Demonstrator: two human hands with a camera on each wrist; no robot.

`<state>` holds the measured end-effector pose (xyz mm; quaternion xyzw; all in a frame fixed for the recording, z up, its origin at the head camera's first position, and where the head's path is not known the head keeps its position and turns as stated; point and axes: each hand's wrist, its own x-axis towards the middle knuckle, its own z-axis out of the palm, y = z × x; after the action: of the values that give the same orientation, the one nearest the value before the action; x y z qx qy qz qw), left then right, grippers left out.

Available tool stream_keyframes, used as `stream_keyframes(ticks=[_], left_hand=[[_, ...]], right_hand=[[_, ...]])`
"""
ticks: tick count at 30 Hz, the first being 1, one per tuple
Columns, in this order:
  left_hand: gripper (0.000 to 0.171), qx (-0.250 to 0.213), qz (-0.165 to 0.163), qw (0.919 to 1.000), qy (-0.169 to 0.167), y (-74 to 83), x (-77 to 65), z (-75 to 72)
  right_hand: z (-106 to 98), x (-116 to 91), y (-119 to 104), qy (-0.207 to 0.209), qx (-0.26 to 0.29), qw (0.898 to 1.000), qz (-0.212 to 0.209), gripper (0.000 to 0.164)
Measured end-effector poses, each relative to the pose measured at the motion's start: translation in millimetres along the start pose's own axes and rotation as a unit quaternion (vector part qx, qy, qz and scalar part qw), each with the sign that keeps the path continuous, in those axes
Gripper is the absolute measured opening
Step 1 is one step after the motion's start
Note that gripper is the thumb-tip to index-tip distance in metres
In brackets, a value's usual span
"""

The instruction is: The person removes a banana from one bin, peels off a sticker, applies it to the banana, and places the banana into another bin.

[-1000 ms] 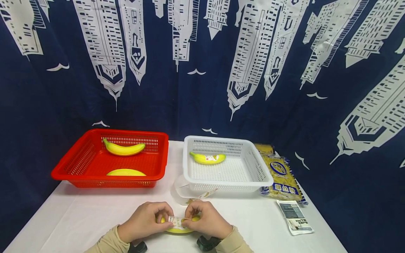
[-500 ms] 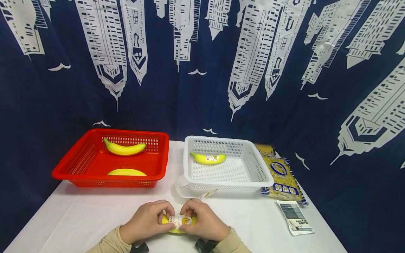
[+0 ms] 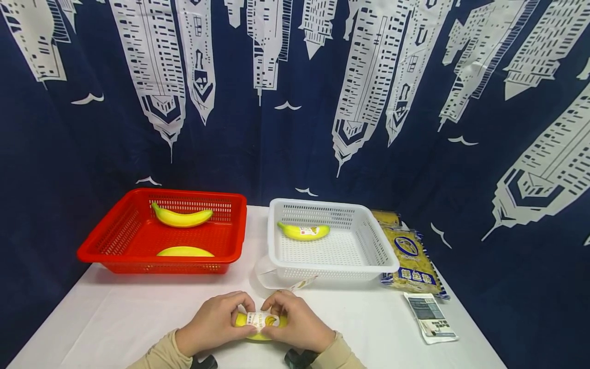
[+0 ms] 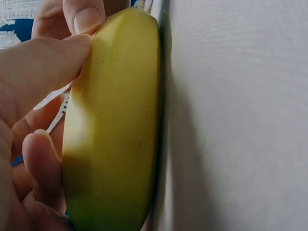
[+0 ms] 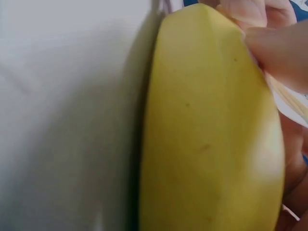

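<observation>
A yellow banana (image 3: 259,337) lies crosswise on the white table near the front, with a white label (image 3: 256,320) printed with a banana picture over its top. My left hand (image 3: 215,319) holds the banana's left part, thumb pressing at the label's near edge. From the other side my right hand (image 3: 296,320) grips the right part, its thumb by the label too. In the left wrist view the banana (image 4: 115,120) shows its bare, speckled side, thumb tip at its edge. The right wrist view has the label (image 5: 291,102) standing partly out from the peel under the thumb.
A red basket (image 3: 159,266) with two bananas stands back left. Back right is a white basket (image 3: 332,267) with one labelled banana (image 3: 301,231). A clear label roll (image 3: 265,274) sits before it. Noodle packets (image 3: 412,261) and a small pouch (image 3: 429,318) lie right.
My right hand has moved slightly left, its thumb shifting to the label's near edge and uncovering the banana picture. The left hand has barely moved.
</observation>
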<state>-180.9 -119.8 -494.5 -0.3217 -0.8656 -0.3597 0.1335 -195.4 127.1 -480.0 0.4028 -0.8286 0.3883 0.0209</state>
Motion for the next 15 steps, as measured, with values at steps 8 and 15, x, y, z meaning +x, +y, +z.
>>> stream_keyframes(ticks=[8, 15], left_hand=[[0.038, -0.024, 0.034, 0.9991, 0.005, -4.6, -1.2, 0.9], [0.025, -0.053, 0.089, 0.9946, 0.005, -7.3, -0.5, 2.3]], right_hand=[[-4.4, -1.5, 2.6, -0.014, 0.051, 0.999, 0.010, 0.034], [-4.2, -1.4, 3.5, -0.017, 0.047, 0.999, 0.008, 0.033]])
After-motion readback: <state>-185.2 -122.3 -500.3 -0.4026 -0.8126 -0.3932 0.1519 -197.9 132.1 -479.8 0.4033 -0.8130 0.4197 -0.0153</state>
